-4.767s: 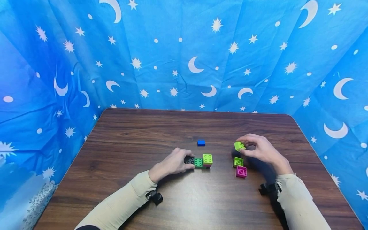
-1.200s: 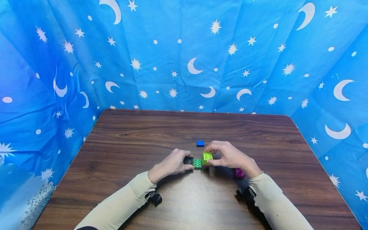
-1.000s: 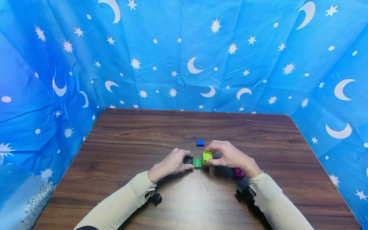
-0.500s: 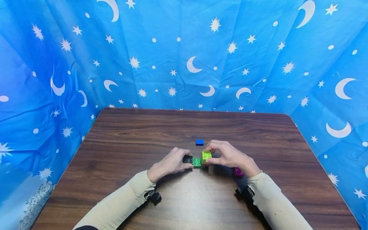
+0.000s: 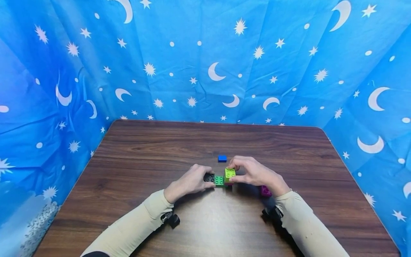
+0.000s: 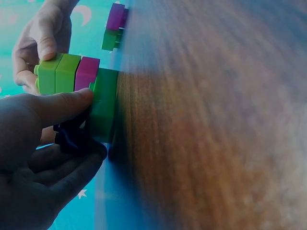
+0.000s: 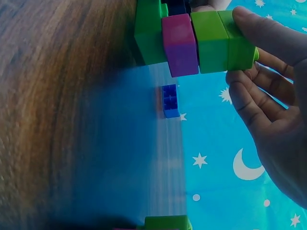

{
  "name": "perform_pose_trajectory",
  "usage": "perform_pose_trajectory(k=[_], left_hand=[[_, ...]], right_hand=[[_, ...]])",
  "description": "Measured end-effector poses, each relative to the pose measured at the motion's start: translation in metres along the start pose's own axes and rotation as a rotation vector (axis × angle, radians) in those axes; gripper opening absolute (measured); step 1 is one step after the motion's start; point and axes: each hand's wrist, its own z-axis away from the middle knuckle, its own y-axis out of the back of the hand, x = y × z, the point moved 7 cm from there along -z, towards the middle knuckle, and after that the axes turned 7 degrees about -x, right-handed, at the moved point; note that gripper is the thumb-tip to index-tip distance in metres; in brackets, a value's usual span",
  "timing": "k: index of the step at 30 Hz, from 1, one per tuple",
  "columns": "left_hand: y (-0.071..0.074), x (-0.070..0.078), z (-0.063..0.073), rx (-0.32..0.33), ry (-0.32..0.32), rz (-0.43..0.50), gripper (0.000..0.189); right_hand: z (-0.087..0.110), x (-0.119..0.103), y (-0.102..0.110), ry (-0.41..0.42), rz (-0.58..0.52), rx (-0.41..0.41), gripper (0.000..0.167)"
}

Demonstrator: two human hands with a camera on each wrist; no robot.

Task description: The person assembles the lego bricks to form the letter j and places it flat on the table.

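In the head view my left hand (image 5: 187, 182) grips the black brick (image 5: 209, 177) at the left end of a low toy-brick build. Beside that brick the studs of a green brick (image 5: 219, 181) show. On the green brick's right end stands a column, seen side-on in the left wrist view: a magenta brick (image 6: 87, 72), a lime brick (image 6: 67, 71) and another lime brick (image 6: 48, 75) on top. My right hand (image 5: 255, 173) pinches the top lime brick between thumb and fingers. The bricks of the column touch, with no clear gap visible.
A blue brick (image 5: 222, 158) lies behind the build on the wooden table (image 5: 160, 142). To the right, partly behind my right wrist, is a loose magenta brick (image 5: 265, 191). A loose lime brick (image 6: 110, 40) lies by it. A blue star-patterned cloth (image 5: 179, 60) surrounds the table.
Since the oldest frame, my right hand has brought a lime brick left from beside the loose bricks onto the column. Over the last second both hands have stayed nearly still.
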Motion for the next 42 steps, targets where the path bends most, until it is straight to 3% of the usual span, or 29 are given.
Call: perform_pose_trajectory(k=[19,26,33,42], left_hand=[[0.0006,-0.0027,-0.0002,-0.002,-0.004,-0.010,0.028],[-0.0001,-0.0023,-0.0002,-0.011,0.019,-0.001,0.029],[-0.0019,-0.0003,-0.0002,0.003,0.004,-0.014,0.028],[0.0003,-0.0001,0.0004,0.011,-0.006,-0.014,0.030]], right_hand=[[-0.0028,-0.0012,-0.0006,-0.022,0.011,-0.007,0.025],[-0.0040,-0.0033,0.0014,-0.060,0.031,-0.037,0.026],[-0.0026,-0.0032,0.0016,-0.110,0.043,-0.072,0.032],[-0.0018,-0.0052,0.0022,-0.051,0.042,-0.029,0.034]])
